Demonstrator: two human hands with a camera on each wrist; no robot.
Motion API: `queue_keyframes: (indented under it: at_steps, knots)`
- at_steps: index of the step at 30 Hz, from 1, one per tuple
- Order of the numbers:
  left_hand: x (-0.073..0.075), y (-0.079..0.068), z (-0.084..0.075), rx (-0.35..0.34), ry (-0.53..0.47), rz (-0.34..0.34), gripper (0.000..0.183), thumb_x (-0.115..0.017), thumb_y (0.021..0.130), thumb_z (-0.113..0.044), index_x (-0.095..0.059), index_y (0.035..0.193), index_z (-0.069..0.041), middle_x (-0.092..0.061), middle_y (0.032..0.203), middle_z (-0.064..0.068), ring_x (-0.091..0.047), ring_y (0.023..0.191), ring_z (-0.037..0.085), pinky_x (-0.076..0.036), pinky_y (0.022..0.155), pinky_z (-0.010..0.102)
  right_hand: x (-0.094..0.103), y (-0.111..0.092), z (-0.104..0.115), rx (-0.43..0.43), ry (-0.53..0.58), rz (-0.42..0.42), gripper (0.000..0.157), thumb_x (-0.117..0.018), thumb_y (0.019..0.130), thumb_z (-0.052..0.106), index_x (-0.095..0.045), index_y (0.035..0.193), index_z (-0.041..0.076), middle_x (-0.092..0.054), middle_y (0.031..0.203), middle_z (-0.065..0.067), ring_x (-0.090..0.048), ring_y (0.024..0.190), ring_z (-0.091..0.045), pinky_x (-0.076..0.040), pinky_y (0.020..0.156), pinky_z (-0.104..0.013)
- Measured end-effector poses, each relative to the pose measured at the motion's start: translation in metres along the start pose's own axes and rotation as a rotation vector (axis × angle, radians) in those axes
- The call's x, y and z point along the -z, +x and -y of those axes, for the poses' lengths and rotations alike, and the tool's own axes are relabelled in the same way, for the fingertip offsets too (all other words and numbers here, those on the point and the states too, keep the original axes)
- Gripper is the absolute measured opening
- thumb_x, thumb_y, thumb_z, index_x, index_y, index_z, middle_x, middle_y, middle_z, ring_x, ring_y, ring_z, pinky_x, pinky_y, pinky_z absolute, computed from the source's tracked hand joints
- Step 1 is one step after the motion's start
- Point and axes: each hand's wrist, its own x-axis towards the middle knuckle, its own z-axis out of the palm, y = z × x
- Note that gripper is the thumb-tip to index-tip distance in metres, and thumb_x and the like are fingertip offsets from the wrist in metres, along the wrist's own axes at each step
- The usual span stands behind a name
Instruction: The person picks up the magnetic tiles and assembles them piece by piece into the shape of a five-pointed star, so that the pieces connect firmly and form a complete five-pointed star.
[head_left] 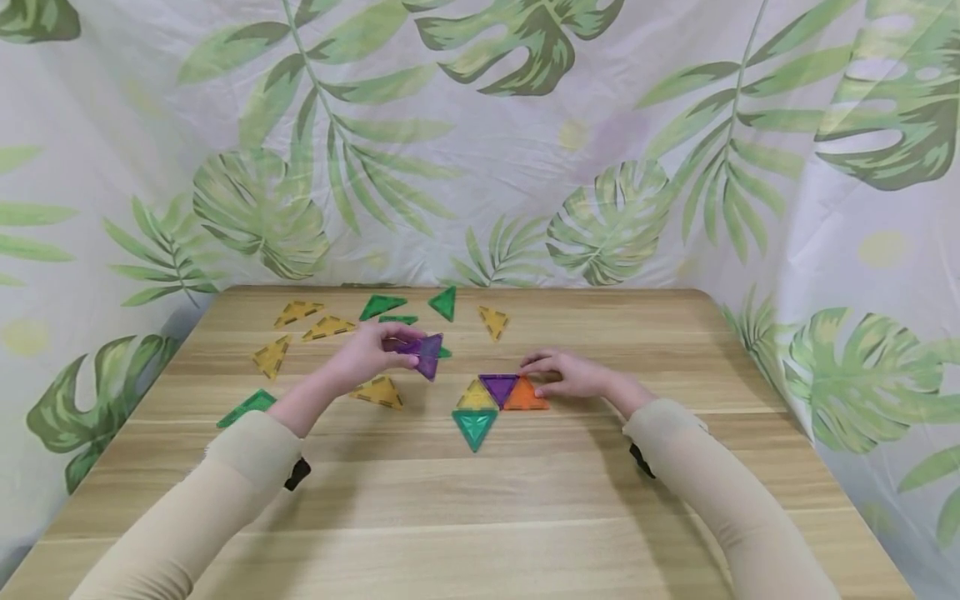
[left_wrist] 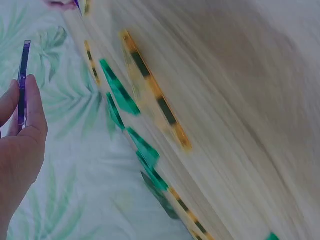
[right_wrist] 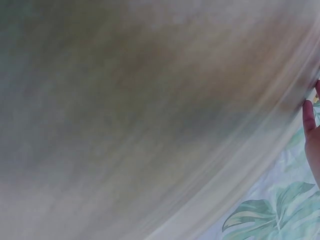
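Observation:
My left hand (head_left: 372, 354) pinches a purple triangular magnetic tile (head_left: 428, 357) between thumb and fingers, raised over the table. The left wrist view shows that purple tile (left_wrist: 23, 82) edge-on in the fingertips. Over to the right, my right hand (head_left: 573, 375) holds an orange triangular tile (head_left: 527, 396) with thumb and fingertips at its upper and right sides. That orange tile lies flat against another purple tile (head_left: 498, 387). A yellow tile (head_left: 477, 395) and a teal green tile (head_left: 475, 427) continue the joined row. Only fingertips of the right hand (right_wrist: 311, 127) appear in its wrist view.
Several loose yellow tiles (head_left: 271, 357) and green tiles (head_left: 383, 306) lie about the left and back of the wooden table (head_left: 480, 517). One yellow tile (head_left: 494, 322) is behind the joined row. A leaf-print cloth (head_left: 510, 167) hangs around the table's back and sides.

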Motion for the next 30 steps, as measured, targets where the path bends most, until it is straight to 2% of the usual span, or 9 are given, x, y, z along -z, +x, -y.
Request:
queue_keyframes:
  at_steps: [3, 9, 14, 19, 24, 30]
  knots:
    - [-0.016, 0.0, -0.006, -0.03, -0.065, 0.006, 0.041, -0.071, 0.083, -0.01, -0.06, 0.122, -0.003, -0.06, 0.119, 0.018, -0.063, 0.101, 0.026, -0.054, 0.081, 0.034, 0.0, 0.001, -0.001, -0.004, -0.001, 0.003, 0.044, -0.065, 0.09, 0.026, -0.057, 0.131, 0.011, -0.048, 0.138, -0.012, -0.041, 0.13, -0.03, -0.032, 0.108, -0.046]
    - [-0.054, 0.002, -0.014, -0.051, -0.085, -0.007, 0.039, -0.074, 0.08, -0.009, -0.064, 0.118, -0.004, -0.066, 0.11, 0.015, -0.066, 0.091, 0.02, -0.055, 0.075, 0.027, -0.001, 0.001, -0.003, -0.003, -0.046, 0.002, 0.044, -0.064, 0.091, 0.029, -0.057, 0.131, 0.013, -0.047, 0.138, -0.01, -0.041, 0.13, -0.028, -0.031, 0.109, -0.046]
    - [-0.084, 0.007, -0.014, -0.043, -0.077, 0.028, 0.037, -0.075, 0.08, -0.009, -0.067, 0.116, -0.006, -0.067, 0.111, 0.014, -0.067, 0.093, 0.018, -0.055, 0.075, 0.027, 0.0, 0.0, -0.003, 0.034, -0.065, -0.008, 0.044, -0.064, 0.09, 0.029, -0.057, 0.131, 0.012, -0.049, 0.137, -0.012, -0.042, 0.129, -0.03, -0.032, 0.108, -0.047]
    - [-0.108, 0.014, -0.011, -0.058, 0.004, 0.073, 0.033, -0.075, 0.079, -0.009, -0.07, 0.111, -0.009, -0.068, 0.111, 0.01, -0.064, 0.094, 0.015, -0.053, 0.078, 0.027, 0.001, 0.0, -0.003, 0.037, -0.048, -0.002, 0.044, -0.064, 0.091, 0.028, -0.057, 0.131, 0.012, -0.049, 0.137, -0.013, -0.042, 0.129, -0.03, -0.033, 0.107, -0.048]
    - [-0.127, 0.02, -0.011, -0.071, 0.116, 0.148, 0.03, -0.075, 0.08, -0.013, -0.071, 0.11, -0.012, -0.068, 0.112, 0.005, -0.061, 0.099, 0.012, -0.05, 0.086, 0.03, 0.0, 0.0, -0.004, 0.024, -0.058, 0.011, 0.045, -0.062, 0.092, 0.03, -0.055, 0.132, 0.013, -0.048, 0.138, -0.012, -0.041, 0.13, -0.03, -0.032, 0.108, -0.048]
    - [-0.142, 0.025, -0.012, -0.133, 0.196, 0.227, 0.033, -0.076, 0.079, -0.016, -0.07, 0.111, -0.009, -0.069, 0.106, 0.002, -0.059, 0.096, 0.012, -0.049, 0.084, 0.03, -0.001, -0.001, -0.002, 0.024, -0.059, -0.001, 0.045, -0.062, 0.092, 0.029, -0.055, 0.133, 0.013, -0.048, 0.138, -0.012, -0.041, 0.13, -0.03, -0.032, 0.107, -0.049]
